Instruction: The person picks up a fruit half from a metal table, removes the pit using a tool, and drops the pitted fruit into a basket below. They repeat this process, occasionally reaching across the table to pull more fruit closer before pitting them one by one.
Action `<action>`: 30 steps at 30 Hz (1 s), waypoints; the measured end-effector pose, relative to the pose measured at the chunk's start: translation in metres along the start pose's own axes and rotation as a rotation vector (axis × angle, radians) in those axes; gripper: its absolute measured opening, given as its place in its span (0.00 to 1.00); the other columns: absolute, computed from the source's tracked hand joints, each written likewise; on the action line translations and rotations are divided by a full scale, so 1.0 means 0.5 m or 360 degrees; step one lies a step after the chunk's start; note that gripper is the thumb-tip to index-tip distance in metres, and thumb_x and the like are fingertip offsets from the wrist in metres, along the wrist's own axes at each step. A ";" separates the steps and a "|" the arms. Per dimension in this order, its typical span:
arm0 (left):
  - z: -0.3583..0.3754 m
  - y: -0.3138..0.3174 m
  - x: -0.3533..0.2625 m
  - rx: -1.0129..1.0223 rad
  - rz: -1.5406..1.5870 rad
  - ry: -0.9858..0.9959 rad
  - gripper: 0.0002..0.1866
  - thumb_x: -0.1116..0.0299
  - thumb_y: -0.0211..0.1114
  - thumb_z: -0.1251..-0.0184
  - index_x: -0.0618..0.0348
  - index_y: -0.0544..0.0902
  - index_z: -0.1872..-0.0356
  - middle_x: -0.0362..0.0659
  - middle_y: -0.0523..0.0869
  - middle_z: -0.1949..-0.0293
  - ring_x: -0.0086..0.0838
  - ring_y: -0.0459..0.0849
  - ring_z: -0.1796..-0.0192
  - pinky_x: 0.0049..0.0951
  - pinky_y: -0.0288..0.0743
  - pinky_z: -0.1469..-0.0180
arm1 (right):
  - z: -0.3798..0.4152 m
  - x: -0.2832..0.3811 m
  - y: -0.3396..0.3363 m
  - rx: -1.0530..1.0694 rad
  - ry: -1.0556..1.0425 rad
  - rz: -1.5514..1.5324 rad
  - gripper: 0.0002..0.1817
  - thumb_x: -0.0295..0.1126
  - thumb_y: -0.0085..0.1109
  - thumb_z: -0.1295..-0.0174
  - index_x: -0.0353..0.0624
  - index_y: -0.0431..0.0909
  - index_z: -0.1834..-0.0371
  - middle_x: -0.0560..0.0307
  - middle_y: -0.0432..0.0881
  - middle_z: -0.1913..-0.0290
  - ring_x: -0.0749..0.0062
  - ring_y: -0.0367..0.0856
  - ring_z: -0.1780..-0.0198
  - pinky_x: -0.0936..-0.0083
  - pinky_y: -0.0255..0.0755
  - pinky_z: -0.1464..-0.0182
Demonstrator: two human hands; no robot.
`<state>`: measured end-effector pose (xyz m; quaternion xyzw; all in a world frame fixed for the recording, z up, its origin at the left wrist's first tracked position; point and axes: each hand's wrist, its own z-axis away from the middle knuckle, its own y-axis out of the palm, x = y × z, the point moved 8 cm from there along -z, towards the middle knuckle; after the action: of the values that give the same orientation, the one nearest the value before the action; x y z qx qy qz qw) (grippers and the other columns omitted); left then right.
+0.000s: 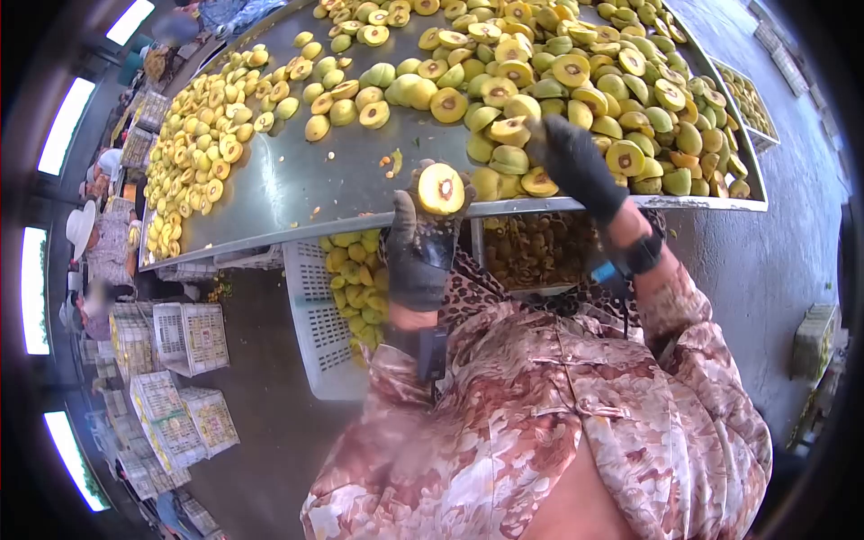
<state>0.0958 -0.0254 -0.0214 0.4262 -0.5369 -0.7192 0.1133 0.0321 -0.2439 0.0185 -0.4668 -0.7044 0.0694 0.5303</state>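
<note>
My left hand (421, 247), in a dark glove, holds up a halved yellow peach (441, 189) just in front of the table's edge. The cut face is turned up and shows a brown pit area in the middle. My right hand (580, 166), also gloved, is over the peach pile to the right, its fingers curled. Close to its fingertips lies another peach half (510, 132). What the right fingers hold, if anything, is hidden and slightly blurred. Many more peach halves (571, 70) are heaped on the metal table (297, 171).
Below the table's front edge stands a white plastic crate (315, 324) of peach halves. Beside it, a container (540, 247) holds brownish pieces. Stacked crates (191, 337) and a person in a white hat (81, 227) are at left. Another full crate (745, 103) is at right.
</note>
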 end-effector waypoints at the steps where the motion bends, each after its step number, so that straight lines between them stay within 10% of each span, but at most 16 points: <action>1: 0.005 0.003 -0.006 0.0012 -0.0061 0.0039 0.28 0.53 0.50 0.16 0.66 0.68 0.28 0.53 0.79 0.36 0.42 0.78 0.34 0.45 0.70 0.26 | 0.026 0.049 0.024 0.0186 -0.0014 -0.0462 0.11 0.33 0.59 0.30 0.35 0.75 0.65 0.44 0.78 0.75 0.58 0.76 0.74 0.62 0.73 0.68; 9: 0.013 0.073 0.001 0.0158 -0.0838 0.0244 0.24 0.63 0.51 0.16 0.67 0.70 0.28 0.51 0.79 0.35 0.34 0.78 0.33 0.33 0.71 0.30 | 0.138 0.122 0.086 0.0329 0.0270 -0.0684 0.11 0.23 0.60 0.37 0.32 0.76 0.52 0.61 0.80 0.64 0.79 0.74 0.59 0.72 0.73 0.53; 12: 0.026 0.139 -0.020 0.0252 -0.2081 0.0898 0.25 0.62 0.60 0.21 0.67 0.72 0.30 0.50 0.82 0.38 0.33 0.81 0.38 0.31 0.74 0.33 | 0.153 0.113 0.108 0.0220 0.0400 -0.1174 0.14 0.23 0.58 0.35 0.32 0.77 0.47 0.59 0.82 0.60 0.81 0.74 0.55 0.75 0.74 0.47; 16: 0.023 0.130 0.004 0.0283 -0.1798 0.0811 0.22 0.68 0.60 0.24 0.69 0.74 0.34 0.54 0.82 0.39 0.40 0.82 0.39 0.38 0.74 0.34 | 0.180 0.097 0.129 0.0299 0.0517 -0.1024 0.11 0.22 0.51 0.29 0.33 0.77 0.47 0.57 0.81 0.59 0.81 0.73 0.54 0.73 0.74 0.51; 17: 0.031 0.131 -0.004 0.0261 -0.2141 0.1001 0.23 0.64 0.63 0.25 0.68 0.75 0.36 0.54 0.84 0.42 0.41 0.82 0.40 0.38 0.75 0.36 | 0.181 0.120 0.113 0.0141 0.0202 -0.0846 0.12 0.28 0.55 0.29 0.36 0.78 0.46 0.39 0.85 0.61 0.60 0.83 0.61 0.64 0.78 0.57; 20: 0.005 0.143 0.030 0.0265 -0.1416 0.0690 0.16 0.64 0.59 0.22 0.67 0.78 0.44 0.51 0.84 0.48 0.37 0.83 0.45 0.37 0.78 0.39 | 0.190 0.085 0.127 0.0181 0.0547 -0.1371 0.25 0.46 0.58 0.24 0.43 0.74 0.32 0.64 0.83 0.46 0.78 0.76 0.47 0.72 0.75 0.41; 22: -0.008 0.149 0.062 0.0237 -0.0719 0.0393 0.13 0.65 0.56 0.20 0.66 0.79 0.49 0.48 0.84 0.52 0.35 0.83 0.48 0.36 0.81 0.41 | 0.181 0.088 0.089 0.0269 0.0402 -0.0901 0.27 0.46 0.60 0.25 0.41 0.72 0.30 0.63 0.83 0.48 0.76 0.78 0.49 0.70 0.76 0.45; 24: 0.009 0.204 0.039 0.0191 -0.0982 0.0401 0.17 0.60 0.51 0.16 0.66 0.79 0.53 0.47 0.84 0.54 0.33 0.83 0.50 0.36 0.80 0.42 | 0.186 0.110 0.073 0.0340 0.0258 -0.0429 0.27 0.44 0.60 0.26 0.41 0.71 0.31 0.64 0.83 0.50 0.74 0.80 0.50 0.71 0.76 0.48; 29: 0.019 0.239 0.028 0.0274 -0.1253 0.0550 0.18 0.61 0.47 0.14 0.64 0.78 0.58 0.46 0.82 0.60 0.32 0.84 0.54 0.38 0.80 0.46 | 0.189 0.126 0.078 0.0534 0.0330 -0.1545 0.24 0.37 0.59 0.25 0.41 0.68 0.29 0.65 0.83 0.49 0.74 0.81 0.49 0.74 0.76 0.48; 30: 0.032 0.249 0.016 0.0322 -0.2003 0.1039 0.18 0.59 0.47 0.15 0.62 0.77 0.60 0.46 0.82 0.60 0.33 0.83 0.55 0.38 0.80 0.48 | 0.197 0.132 0.079 0.0642 0.0400 -0.1747 0.24 0.35 0.58 0.25 0.42 0.68 0.29 0.65 0.82 0.45 0.76 0.79 0.46 0.75 0.75 0.45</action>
<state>0.0426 -0.0689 0.0838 0.8569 -0.1920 -0.4307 -0.2082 -0.0249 -0.1347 -0.0018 0.0707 -0.7473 -0.1380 0.6462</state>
